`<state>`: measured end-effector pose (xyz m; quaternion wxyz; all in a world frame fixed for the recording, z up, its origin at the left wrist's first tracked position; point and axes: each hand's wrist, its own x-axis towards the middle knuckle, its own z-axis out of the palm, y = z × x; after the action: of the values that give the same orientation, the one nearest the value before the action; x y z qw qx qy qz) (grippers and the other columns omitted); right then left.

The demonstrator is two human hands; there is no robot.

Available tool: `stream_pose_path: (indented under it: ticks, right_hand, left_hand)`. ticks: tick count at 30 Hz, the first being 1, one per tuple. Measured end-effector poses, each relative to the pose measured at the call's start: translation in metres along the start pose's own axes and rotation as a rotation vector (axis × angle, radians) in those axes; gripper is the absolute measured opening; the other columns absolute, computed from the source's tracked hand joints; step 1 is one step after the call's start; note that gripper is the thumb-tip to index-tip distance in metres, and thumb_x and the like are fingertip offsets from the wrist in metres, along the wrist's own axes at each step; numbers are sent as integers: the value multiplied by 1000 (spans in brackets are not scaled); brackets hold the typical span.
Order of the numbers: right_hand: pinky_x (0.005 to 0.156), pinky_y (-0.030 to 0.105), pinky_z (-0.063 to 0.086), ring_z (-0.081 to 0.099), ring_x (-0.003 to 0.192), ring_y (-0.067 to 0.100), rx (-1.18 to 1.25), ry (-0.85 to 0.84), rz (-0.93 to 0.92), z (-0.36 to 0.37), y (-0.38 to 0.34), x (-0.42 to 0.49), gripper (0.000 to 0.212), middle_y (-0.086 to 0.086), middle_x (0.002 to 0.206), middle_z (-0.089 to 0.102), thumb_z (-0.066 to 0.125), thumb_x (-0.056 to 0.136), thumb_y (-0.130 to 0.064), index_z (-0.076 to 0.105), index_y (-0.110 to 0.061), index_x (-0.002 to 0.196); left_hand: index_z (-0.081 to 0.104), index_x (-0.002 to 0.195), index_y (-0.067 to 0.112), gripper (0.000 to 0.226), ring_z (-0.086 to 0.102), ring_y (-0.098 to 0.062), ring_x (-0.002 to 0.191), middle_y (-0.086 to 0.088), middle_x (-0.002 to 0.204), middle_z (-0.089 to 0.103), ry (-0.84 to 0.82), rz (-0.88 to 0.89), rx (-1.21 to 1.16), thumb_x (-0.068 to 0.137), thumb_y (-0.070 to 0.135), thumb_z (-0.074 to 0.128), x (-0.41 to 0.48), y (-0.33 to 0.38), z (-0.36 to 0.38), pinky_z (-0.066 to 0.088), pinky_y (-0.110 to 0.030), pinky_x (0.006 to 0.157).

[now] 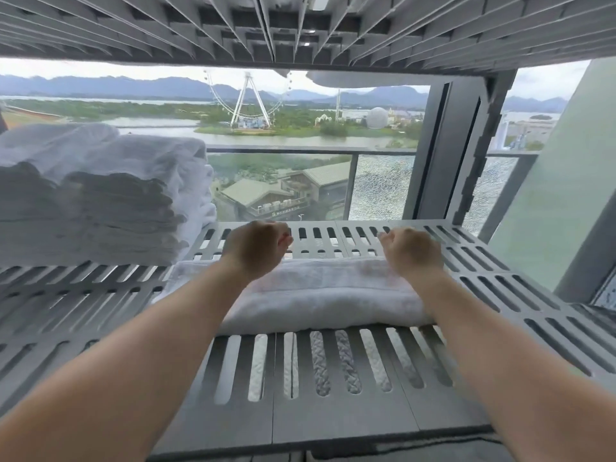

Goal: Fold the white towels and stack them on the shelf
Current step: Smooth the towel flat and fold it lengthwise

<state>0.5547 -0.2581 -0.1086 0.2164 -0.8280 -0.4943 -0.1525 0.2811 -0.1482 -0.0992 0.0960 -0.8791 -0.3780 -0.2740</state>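
this looks like a linen storage corner high up in a hotel or apartment tower: a grey slotted shelf (pixel 333 425) holds piles of folded white towels (pixel 100 195), and past the glass balcony railing (pixel 300 150) a ferris wheel (pixel 248 98), water and mountains lie far below.

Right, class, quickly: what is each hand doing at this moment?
Left hand: closed, fingers curled, holding nothing.
Right hand: closed, fingers curled, holding nothing.

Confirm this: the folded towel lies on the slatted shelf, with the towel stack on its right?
Wrong on one point: the stack is left of the towel, not right, as the head view shows. The folded towel does lie on the slatted shelf.
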Motion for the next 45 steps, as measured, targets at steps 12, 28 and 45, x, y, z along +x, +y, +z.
stream_pose_path:
  ticks: [12, 28, 45]
  right_hand:
    - [87, 37, 50, 61, 111, 29, 121, -427, 346, -10, 71, -8, 90, 12, 134, 60, 60, 69, -85, 62, -17, 128]
    - [69, 30, 51, 65, 84, 22, 605, -662, 274, -25, 66, 1, 41, 4, 96, 67, 78, 79, -46, 62, -14, 100]
    - [63, 40, 59, 70, 70, 30, 1491, -462, 477, -60, -16, -8, 32, 18, 84, 70, 73, 85, -21, 66, 4, 104]
  left_hand:
    - [14, 156, 44, 83, 16, -26, 152, 0, 166, 16, -638, 47, -98, 85, 86, 19, 15, 152, 56, 7, -55, 123]
    - [11, 157, 42, 72, 16, -25, 152, -2, 167, 15, -592, 14, -27, 93, 73, 17, 12, 152, 55, 11, -52, 122]
    - [58, 129, 52, 55, 45, -14, 135, 10, 147, 49, -555, -86, -100, 83, 80, 47, -40, 37, -29, 34, -44, 116]
